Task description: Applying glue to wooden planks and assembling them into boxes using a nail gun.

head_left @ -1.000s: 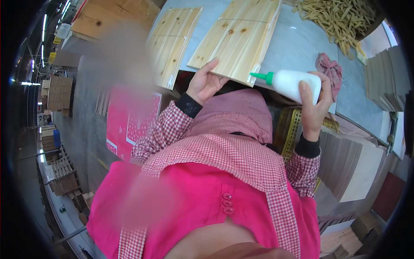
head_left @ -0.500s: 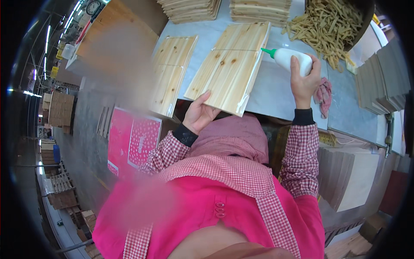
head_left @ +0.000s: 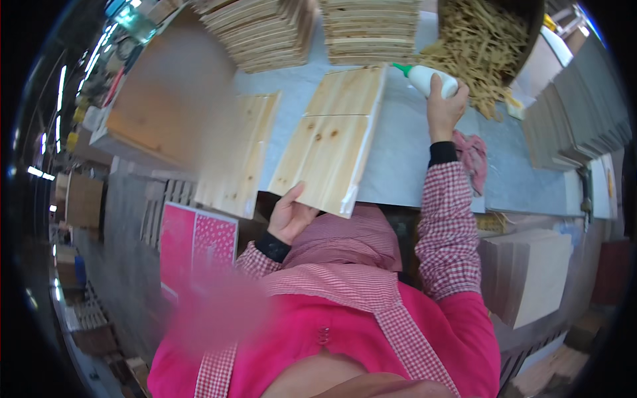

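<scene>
My left hand (head_left: 290, 215) grips the near end of a pale, knotty wooden panel (head_left: 330, 142), thumb on top and fingers underneath. A groove crosses the panel, and its right edge shines as if wet. In my right hand (head_left: 446, 109) is a white squeeze bottle (head_left: 428, 81), tilted so that its green nozzle points left, close to the panel's far right corner. Whether the nozzle touches the panel I cannot tell. Left of it, a second wooden panel (head_left: 242, 156) lies over the table's front edge, partly veiled by a blur.
Stacks of wooden boards (head_left: 368, 30) stand at the back of the grey table (head_left: 401, 162). A container of curled strips (head_left: 481, 50) spills at the back right. A pink cloth (head_left: 470, 159) lies right of my forearm. Grey panels (head_left: 574, 106) lean at the far right.
My right hand has carried the bottle toward the panel's far right corner. The whole view has shifted, so more of the board stacks shows. My left hand keeps its hold on the panel.
</scene>
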Demonstrator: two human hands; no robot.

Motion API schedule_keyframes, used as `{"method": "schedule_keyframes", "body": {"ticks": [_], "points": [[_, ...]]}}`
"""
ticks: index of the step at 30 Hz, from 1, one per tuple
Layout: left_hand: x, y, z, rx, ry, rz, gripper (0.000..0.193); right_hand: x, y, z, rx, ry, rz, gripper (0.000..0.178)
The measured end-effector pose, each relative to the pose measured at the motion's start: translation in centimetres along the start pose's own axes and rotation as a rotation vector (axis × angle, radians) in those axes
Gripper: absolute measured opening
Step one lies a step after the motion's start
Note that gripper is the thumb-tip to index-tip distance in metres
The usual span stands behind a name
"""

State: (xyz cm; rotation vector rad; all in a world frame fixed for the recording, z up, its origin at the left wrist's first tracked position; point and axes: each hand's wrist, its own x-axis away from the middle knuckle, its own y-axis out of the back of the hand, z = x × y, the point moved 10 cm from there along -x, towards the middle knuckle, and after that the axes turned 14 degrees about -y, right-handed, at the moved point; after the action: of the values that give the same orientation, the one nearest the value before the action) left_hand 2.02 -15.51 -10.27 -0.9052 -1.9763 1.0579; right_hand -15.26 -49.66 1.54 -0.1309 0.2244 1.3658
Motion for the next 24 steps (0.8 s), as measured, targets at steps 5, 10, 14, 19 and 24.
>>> {"method": "schedule_keyframes", "body": {"ticks": [5,10,14,19,24], "points": [[1.0,-0.9,-0.7,0.055,0.008,-0.005,0.045,0.7,8.7,-1.1,-0.083,-0.072,-0.186,0.05],[1.0,-1.7,0.1,0.123,0.052,0.05,0.041,-4.0,17.0,-4.0,0.178,0.013,-0.462,0.051],[1.0,-1.3,0.2,0.146,0.031,0.039,0.041,-9.4,19.6,-8.1,0.465,-0.083,-0.53,0.052],[1.8,-0.8,0.0,0.156,-0.023,0.032,0.042,-10.7,21.0,-9.6,0.51,-0.176,-0.551,0.05],[1.1,-1.0,0.3,0.201,0.008,0.049,0.042,-10.7,21.0,-6.8,0.742,-0.088,-0.576,0.043]]}}
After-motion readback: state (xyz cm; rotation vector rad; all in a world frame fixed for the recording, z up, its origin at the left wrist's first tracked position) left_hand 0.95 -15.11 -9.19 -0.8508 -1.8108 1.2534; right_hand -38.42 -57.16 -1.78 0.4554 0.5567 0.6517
